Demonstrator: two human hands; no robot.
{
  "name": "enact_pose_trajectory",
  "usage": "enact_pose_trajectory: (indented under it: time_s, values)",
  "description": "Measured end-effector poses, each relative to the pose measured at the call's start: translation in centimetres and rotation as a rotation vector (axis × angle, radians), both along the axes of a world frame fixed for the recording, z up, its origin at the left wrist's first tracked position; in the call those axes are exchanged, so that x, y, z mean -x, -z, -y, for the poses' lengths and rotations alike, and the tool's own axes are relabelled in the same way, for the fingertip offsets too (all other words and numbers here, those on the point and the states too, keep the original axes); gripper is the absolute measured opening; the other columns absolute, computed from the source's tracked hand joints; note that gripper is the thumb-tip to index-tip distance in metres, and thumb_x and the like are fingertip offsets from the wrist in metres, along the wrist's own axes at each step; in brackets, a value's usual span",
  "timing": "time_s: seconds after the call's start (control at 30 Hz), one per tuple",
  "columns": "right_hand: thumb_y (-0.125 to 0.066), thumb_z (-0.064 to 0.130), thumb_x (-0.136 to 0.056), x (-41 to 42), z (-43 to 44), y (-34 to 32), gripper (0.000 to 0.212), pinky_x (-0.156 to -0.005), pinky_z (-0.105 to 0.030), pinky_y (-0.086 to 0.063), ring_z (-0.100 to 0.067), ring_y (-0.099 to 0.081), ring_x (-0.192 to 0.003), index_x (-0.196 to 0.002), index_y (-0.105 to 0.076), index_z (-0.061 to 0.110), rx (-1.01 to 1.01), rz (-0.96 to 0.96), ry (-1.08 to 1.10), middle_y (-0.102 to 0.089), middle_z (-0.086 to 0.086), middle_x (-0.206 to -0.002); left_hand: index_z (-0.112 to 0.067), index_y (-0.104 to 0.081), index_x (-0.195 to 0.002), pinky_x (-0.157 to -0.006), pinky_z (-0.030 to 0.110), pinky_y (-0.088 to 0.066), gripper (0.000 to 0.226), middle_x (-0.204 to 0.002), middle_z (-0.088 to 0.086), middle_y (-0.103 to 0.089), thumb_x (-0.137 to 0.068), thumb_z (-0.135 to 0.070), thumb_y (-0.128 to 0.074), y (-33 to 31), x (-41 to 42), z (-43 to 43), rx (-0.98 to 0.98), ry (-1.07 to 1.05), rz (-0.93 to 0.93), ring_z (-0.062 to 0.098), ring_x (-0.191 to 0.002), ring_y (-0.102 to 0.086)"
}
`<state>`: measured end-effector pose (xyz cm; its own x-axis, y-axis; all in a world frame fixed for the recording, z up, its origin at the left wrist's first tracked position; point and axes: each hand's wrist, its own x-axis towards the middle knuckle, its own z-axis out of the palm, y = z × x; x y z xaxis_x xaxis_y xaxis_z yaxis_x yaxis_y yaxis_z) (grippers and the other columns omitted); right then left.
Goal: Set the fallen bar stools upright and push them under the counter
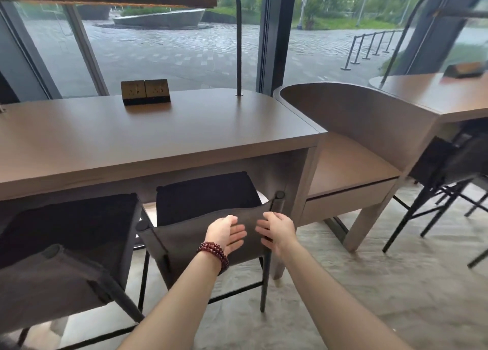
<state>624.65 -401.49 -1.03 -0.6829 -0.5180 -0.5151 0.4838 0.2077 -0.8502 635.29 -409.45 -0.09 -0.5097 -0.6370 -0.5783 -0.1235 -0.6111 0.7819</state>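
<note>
The left stool (68,246) is upright, half under the counter (148,141). Your left hand (227,235) and right hand (276,231) press open-palmed on the middle stool (208,217); an uneven shove could jam its post against the counter leg (298,204).

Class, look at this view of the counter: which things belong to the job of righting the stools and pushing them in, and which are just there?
Part of the job:
middle stool
left stool
counter
left hand
right hand

Just there:
socket boxes
lamp pole
low bench
far stool
bead bracelet
</note>
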Motion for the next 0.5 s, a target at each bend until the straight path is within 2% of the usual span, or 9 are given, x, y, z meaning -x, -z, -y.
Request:
enact_pose_trajectory:
  time_s: [0.07,0.13,0.23,0.33,0.43,0.5]
  values:
    - [-0.049,0.026,-0.096,0.5,-2.2,-0.5,0.031,-0.08,-0.034,-0.047,-0.017,-0.067,-0.089,-0.126,-0.052,0.016,0.014,-0.018,0.011,-0.07,-0.006,-0.102,-0.008,-0.054,-0.103,-0.081,0.037,-0.05,0.018,-0.096,0.012,-0.066,-0.094,-0.022,-0.046,-0.2,0.8,-1.5,0.023,0.01,-0.014,0.025,-0.088,-0.064]
    - [-0.048,0.025,-0.097,1.5,-5.1,-1.2,0.023,-0.069,-0.029,-0.047,-0.015,-0.067,-0.081,-0.118,-0.054,0.018,0.037,-0.032,0.048,-0.071,-0.009,-0.102,-0.01,-0.055,-0.099,-0.083,0.037,-0.049,0.016,-0.094,0.01,-0.066,-0.094,-0.022,-0.046,-0.5,2.0,-3.5,0.05,0.038,-0.016,0.023,-0.087,-0.064]
    - [-0.048,0.024,-0.098,3.4,-9.6,-2.0,0.016,-0.06,-0.026,-0.046,-0.014,-0.066,-0.072,-0.11,-0.057,0.019,0.073,-0.045,0.09,-0.072,-0.006,-0.087,-0.016,-0.056,-0.092,-0.089,0.038,-0.049,0.012,-0.095,0.008,-0.066,-0.094,-0.022,-0.046,-1.0,4.1,-7.0,0.082,0.072,-0.019,0.023,-0.091,-0.063]
    - [-0.048,0.024,-0.097,5.8,-15.0,-2.4,0.01,-0.064,-0.027,-0.05,-0.015,-0.068,-0.074,-0.1,-0.057,0.021,0.088,-0.042,0.112,-0.071,-0.004,-0.087,-0.018,-0.057,-0.091,-0.092,0.04,-0.048,0.011,-0.094,0.007,-0.066,-0.094,-0.021,-0.047,-1.5,7.1,-12.0,0.1,0.109,-0.017,0.024,-0.092,-0.063]
    - [-0.048,0.024,-0.096,8.6,-21.0,-2.6,0.009,-0.072,-0.032,-0.051,-0.017,-0.069,-0.077,-0.094,-0.057,0.021,0.093,-0.039,0.148,-0.071,-0.005,-0.089,-0.019,-0.058,-0.094,-0.082,0.036,-0.049,0.011,-0.091,0.006,-0.066,-0.093,-0.021,-0.048,-1.4,10.4,-17.6,0.116,0.158,-0.047,0.021,-0.084,-0.063]
    - [-0.048,0.024,-0.096,10.5,-25.0,-2.8,0.009,-0.071,-0.031,-0.051,-0.017,-0.069,-0.077,-0.092,-0.056,0.021,0.107,-0.043,0.172,-0.071,-0.005,-0.09,-0.02,-0.059,-0.092,-0.08,0.035,-0.049,0.012,-0.093,0.006,-0.066,-0.093,-0.021,-0.047,-1.5,13.0,-21.3,0.121,0.205,-0.066,0.02,-0.085,-0.063]
